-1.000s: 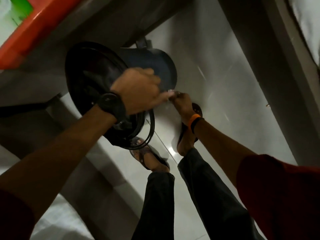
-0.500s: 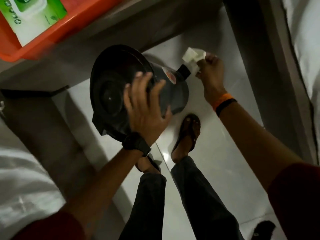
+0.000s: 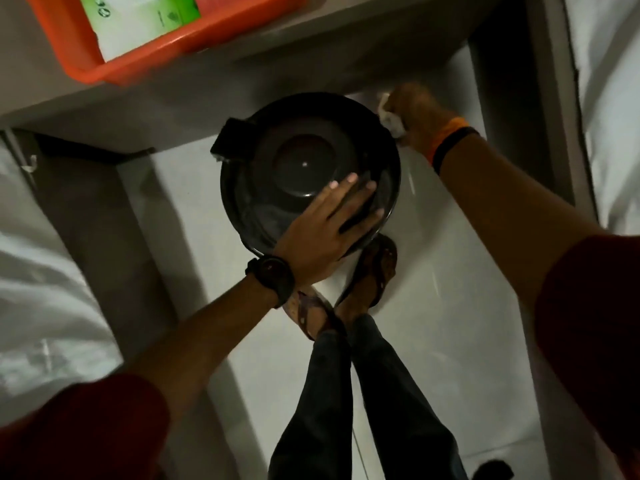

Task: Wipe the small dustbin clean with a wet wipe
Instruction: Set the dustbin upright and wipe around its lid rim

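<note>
The small dark dustbin (image 3: 298,157) stands upright on the pale floor, seen from above with its round lid shut. My left hand (image 3: 329,230) lies flat on the near right part of the lid, fingers spread, a black watch on the wrist. My right hand (image 3: 414,116) is at the bin's far right side, closed around a crumpled white wet wipe (image 3: 389,116) that touches the bin's rim. The bin's side wall is hidden under the lid.
An orange tray (image 3: 145,60) holding a green and white wipes pack (image 3: 145,19) sits on a shelf above the bin. My two sandalled feet (image 3: 349,292) stand just near the bin. White bedding (image 3: 41,271) lies at left and right.
The bin went from tilted on its side to upright on the floor. My left hand moved from its side onto the lid. My right hand with the wipe now presses the bin's far right rim.
</note>
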`<control>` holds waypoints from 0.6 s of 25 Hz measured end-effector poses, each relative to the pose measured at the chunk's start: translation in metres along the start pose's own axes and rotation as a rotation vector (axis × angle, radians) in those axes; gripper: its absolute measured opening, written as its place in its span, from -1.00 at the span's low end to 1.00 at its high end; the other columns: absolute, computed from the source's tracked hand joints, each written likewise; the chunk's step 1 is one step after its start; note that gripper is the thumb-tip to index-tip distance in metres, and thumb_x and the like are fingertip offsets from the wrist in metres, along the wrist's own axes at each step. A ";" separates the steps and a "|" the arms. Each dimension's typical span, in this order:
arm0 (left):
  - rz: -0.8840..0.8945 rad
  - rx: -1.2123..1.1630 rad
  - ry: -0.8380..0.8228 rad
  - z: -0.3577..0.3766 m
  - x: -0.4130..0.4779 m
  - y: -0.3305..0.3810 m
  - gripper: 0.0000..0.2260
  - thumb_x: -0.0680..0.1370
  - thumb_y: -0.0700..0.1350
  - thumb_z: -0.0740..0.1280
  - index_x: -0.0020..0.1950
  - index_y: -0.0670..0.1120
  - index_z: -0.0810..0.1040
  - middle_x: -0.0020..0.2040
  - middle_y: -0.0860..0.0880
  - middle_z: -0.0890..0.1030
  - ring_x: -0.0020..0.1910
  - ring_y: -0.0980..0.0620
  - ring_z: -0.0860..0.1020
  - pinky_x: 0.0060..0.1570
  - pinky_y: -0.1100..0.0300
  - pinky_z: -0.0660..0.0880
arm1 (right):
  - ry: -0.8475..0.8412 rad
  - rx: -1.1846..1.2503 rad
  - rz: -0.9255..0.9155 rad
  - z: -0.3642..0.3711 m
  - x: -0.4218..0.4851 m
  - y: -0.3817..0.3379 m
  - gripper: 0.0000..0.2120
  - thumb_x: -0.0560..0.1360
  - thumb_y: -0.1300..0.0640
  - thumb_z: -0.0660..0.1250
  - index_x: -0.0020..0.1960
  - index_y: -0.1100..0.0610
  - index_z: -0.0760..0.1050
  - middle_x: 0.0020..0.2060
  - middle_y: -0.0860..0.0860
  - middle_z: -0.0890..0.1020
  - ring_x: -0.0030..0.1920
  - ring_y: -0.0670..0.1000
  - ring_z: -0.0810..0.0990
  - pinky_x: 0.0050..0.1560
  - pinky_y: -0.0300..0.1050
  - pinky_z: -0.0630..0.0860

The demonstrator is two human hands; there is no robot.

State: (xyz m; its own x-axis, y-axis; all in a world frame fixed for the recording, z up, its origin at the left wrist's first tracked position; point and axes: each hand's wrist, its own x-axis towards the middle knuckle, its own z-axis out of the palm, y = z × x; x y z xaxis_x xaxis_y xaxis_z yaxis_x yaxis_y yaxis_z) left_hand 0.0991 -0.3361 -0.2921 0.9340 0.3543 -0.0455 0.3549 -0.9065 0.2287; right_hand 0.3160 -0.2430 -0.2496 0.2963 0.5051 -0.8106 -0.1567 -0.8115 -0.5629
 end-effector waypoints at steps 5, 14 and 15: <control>0.043 0.317 -0.189 0.015 -0.069 -0.026 -0.04 0.40 -0.29 0.40 0.59 0.13 -0.11 0.62 -0.21 -0.09 0.60 -0.22 -0.05 0.42 -0.50 0.06 | 0.065 0.300 0.188 -0.003 -0.034 0.084 -0.76 0.64 0.18 0.10 -0.16 0.02 0.43 -0.24 0.01 0.51 -0.25 -0.02 0.52 -0.17 -0.11 0.54; -0.064 0.254 -0.132 0.016 -0.067 -0.019 -0.15 0.44 -0.37 0.16 0.59 0.14 -0.13 0.61 -0.22 0.02 0.57 -0.32 0.03 0.31 -0.58 0.16 | 0.245 0.227 0.209 0.022 -0.022 0.122 -0.75 0.56 0.24 0.06 -0.17 0.07 0.46 -0.22 0.01 0.57 -0.19 0.01 0.58 -0.27 -0.10 0.57; -0.069 0.245 -0.126 0.015 -0.067 -0.013 -0.18 0.45 -0.35 0.16 0.59 0.13 -0.12 0.61 -0.22 0.04 0.57 -0.33 0.04 0.30 -0.58 0.17 | 0.235 0.207 0.203 0.019 -0.022 0.123 -0.75 0.58 0.23 0.05 -0.14 0.07 0.46 -0.19 0.02 0.58 -0.17 0.02 0.59 -0.23 -0.06 0.61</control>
State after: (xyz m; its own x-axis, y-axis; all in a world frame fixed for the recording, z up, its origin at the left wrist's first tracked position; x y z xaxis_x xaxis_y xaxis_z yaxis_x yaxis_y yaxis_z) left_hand 0.0323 -0.3512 -0.3071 0.8992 0.3999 -0.1773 0.4030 -0.9150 -0.0199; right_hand 0.2718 -0.3488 -0.3040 0.4438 0.2391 -0.8636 -0.4148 -0.7995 -0.4345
